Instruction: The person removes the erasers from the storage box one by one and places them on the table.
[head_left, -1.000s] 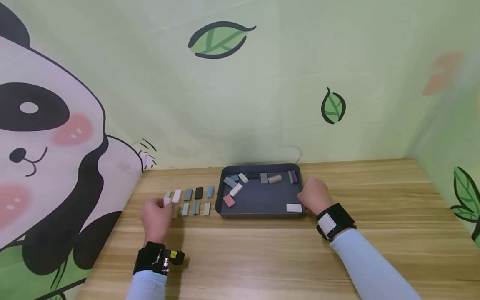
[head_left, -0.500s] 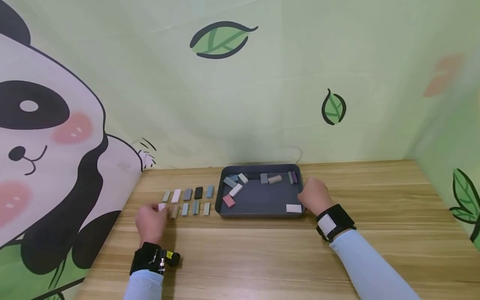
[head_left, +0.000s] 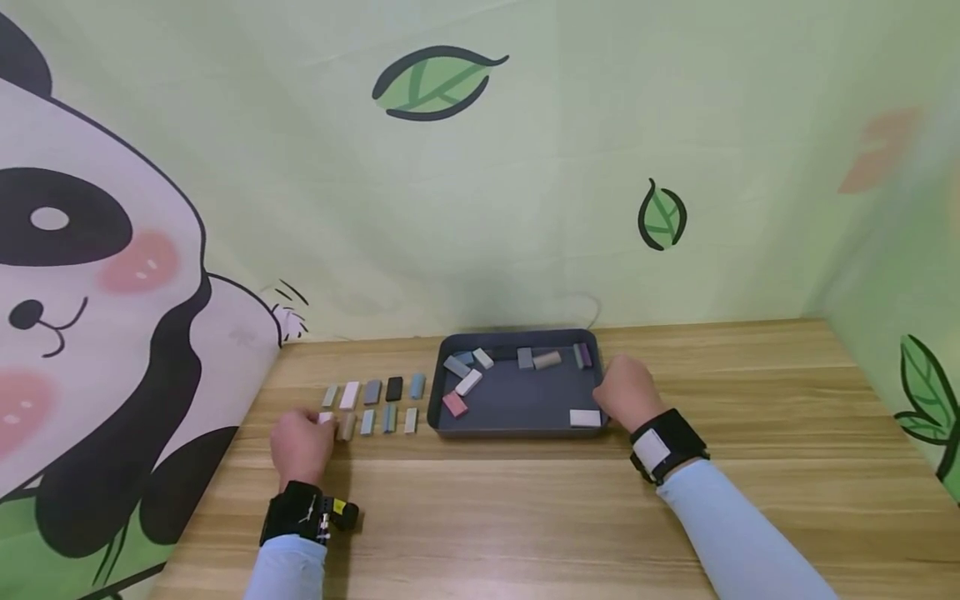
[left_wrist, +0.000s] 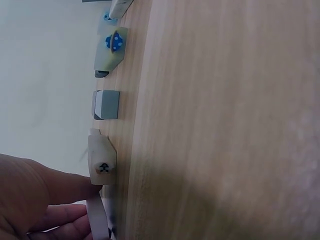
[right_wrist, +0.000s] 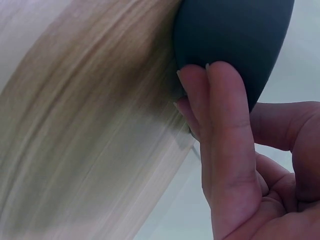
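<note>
My left hand [head_left: 315,423] rests on the table and pinches a small white block [head_left: 324,417] at the left end of the front row of blocks [head_left: 377,421]. In the left wrist view the thumb and fingers [left_wrist: 60,187] hold the white block [left_wrist: 98,225] right next to a cream block with a printed figure [left_wrist: 102,162]. My right hand [head_left: 613,398] grips the right rim of the dark grey tray [head_left: 517,427]. From the right wrist its fingers [right_wrist: 220,120] lie curled against the tray's wall [right_wrist: 235,35].
A back row of blocks [head_left: 372,390] lies on the wooden table left of the tray. Inside the tray are several loose blocks, among them a pink one [head_left: 454,404], a purple one [head_left: 582,355] and a white one [head_left: 584,417]. The wall runs close behind.
My left hand has carried the white block left and towards me, down to the left end of the front row. The right hand has stayed on the tray.
</note>
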